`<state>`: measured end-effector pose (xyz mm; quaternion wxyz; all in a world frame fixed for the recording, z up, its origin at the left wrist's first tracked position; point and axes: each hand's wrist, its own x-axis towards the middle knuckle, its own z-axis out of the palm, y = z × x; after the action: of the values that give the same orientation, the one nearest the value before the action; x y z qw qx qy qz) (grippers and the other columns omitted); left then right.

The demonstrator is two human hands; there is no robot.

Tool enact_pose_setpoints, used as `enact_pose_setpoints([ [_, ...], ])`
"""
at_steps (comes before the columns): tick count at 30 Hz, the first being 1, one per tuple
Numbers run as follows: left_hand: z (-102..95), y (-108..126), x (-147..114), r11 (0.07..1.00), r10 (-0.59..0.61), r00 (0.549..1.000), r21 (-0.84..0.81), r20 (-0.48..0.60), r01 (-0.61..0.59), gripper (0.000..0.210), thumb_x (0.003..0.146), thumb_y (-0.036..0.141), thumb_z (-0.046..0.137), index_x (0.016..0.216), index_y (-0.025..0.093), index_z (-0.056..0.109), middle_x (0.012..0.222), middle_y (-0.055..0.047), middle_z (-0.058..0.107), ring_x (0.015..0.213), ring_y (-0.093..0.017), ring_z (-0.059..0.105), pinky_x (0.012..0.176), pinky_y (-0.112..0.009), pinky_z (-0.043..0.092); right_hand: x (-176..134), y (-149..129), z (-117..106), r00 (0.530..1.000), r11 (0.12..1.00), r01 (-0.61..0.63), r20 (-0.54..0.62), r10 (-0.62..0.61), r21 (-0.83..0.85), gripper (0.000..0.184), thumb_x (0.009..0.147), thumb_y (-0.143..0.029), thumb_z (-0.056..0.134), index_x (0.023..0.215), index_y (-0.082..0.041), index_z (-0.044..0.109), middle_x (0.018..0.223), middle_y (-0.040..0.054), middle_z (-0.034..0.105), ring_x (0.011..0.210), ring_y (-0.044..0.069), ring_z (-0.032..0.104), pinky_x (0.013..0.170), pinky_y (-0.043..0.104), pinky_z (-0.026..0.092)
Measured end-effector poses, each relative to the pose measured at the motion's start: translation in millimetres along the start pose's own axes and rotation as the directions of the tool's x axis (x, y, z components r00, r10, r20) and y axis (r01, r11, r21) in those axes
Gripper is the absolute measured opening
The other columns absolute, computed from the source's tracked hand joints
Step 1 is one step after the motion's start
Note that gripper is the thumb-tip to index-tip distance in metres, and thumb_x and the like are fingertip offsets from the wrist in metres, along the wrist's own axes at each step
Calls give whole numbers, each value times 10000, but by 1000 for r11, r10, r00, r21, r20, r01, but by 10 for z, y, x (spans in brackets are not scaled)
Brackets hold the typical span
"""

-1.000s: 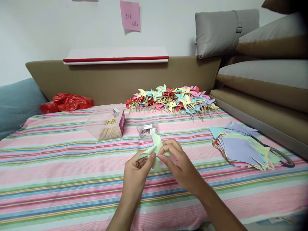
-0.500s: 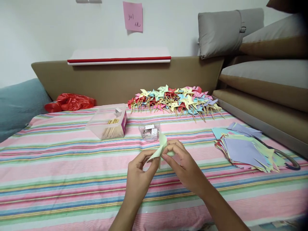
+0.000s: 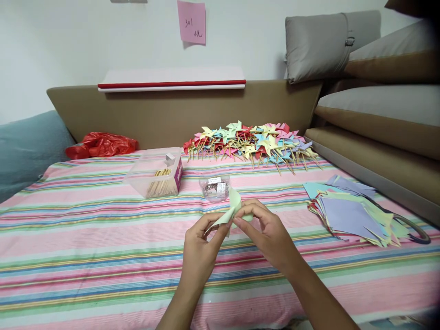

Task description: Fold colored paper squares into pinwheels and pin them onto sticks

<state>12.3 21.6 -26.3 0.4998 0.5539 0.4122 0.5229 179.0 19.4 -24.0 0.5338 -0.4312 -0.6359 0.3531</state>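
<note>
A pale green paper pinwheel (image 3: 235, 200) with curled blades is held between both hands above the striped cloth. My left hand (image 3: 202, 240) pinches its lower left side between thumb and fingers. At its centre and right side, my right hand (image 3: 264, 229) closes thumb and forefinger on the paper. Whether a pin sits between the fingertips is hidden. Just beyond the hands lies a clear plastic bag (image 3: 214, 188) of small dark pieces with white labels. Farther left stands a clear plastic box (image 3: 137, 176) with wooden sticks (image 3: 161, 183) in it.
Many finished pinwheels on sticks (image 3: 254, 140) are heaped at the back. On the right, cut paper sheets (image 3: 350, 217) lie over scissors (image 3: 412, 229). A red plastic bag (image 3: 106, 144) sits back left. Stacked cushions (image 3: 381, 110) border the right side.
Both hands stay on the green pinwheel, with only slight finger movement and a small turn of the paper. The whole view has shifted slightly.
</note>
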Motion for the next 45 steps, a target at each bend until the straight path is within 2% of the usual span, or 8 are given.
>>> enact_pose_setpoints([
  [3, -3, -30, 0, 1000, 2, 1000, -1, -6, -2, 169, 858, 325, 747, 978, 217, 797, 866, -39, 726, 807, -202, 661, 754, -287, 532, -11, 44, 15, 997, 997, -58, -49, 61, 50, 82, 906, -290, 680, 890, -242, 615, 943, 9, 629, 965, 197, 597, 903, 326, 444],
  [7, -7, -67, 2, 1000, 11, 1000, -1, -4, -11, 175, 867, 336, 742, 985, 217, 789, 889, -34, 730, 818, -194, 662, 753, -281, 536, -28, 86, 33, 986, 984, -111, -107, 127, 142, 270, 864, -330, 736, 1019, -265, 524, 975, -1, 615, 975, 197, 607, 861, 318, 457],
  [11, -3, -81, 3, 1000, 25, 999, 17, 22, -25, 161, 886, 336, 729, 998, 230, 773, 907, -19, 728, 838, -180, 667, 759, -268, 533, -20, 51, 1, 988, 980, -138, -45, 145, 141, 341, 883, -323, 727, 1176, -280, 559, 1026, 2, 668, 1045, 203, 619, 939, 341, 447],
  [14, -7, -86, 3, 998, 52, 998, 39, 35, -53, 137, 901, 324, 713, 993, 233, 759, 923, -15, 723, 866, -180, 672, 788, -273, 533, -12, -1, -55, 989, 987, -138, 67, 133, 82, 176, 928, -315, 670, 1093, -257, 662, 1066, 13, 686, 1053, 202, 619, 943, 326, 444],
  [17, -21, -79, 3, 993, 78, 996, 86, 51, -82, 125, 916, 307, 691, 988, 226, 753, 926, -18, 723, 873, -182, 677, 822, -289, 534, -17, -19, -99, 981, 987, -154, 126, 147, 47, 125, 951, -325, 638, 1033, -245, 690, 990, 1, 673, 963, 184, 607, 872, 296, 448],
  [23, -26, -65, -8, 984, 80, 995, 153, 67, -89, 124, 919, 308, 678, 963, 216, 749, 913, -26, 736, 848, -184, 681, 835, -312, 542, -34, 53, -106, 972, 976, -209, 123, 201, 53, 161, 939, -386, 651, 930, -225, 656, 836, -25, 570, 788, 153, 509, 719, 265, 418],
  [32, -10, -125, 15, 986, 45, 997, 156, 65, -55, 141, 920, 314, 664, 949, 203, 746, 895, -28, 731, 834, -181, 677, 792, -299, 544, -37, 143, -74, 965, 970, -237, 127, 229, 56, 211, 931, -405, 656, 1025, -219, 689, 959, 4, 680, 920, 188, 601, 808, 280, 444],
  [45, -37, -142, 13, 985, 34, 998, 168, 58, -44, 133, 923, 322, 653, 939, 207, 719, 899, -29, 740, 848, -192, 687, 781, -293, 529, -50, 164, -3, 971, 972, -232, 77, 228, 42, 233, 927, -421, 660, 1030, -216, 699, 991, 18, 716, 972, 207, 635, 830, 290, 452],
])
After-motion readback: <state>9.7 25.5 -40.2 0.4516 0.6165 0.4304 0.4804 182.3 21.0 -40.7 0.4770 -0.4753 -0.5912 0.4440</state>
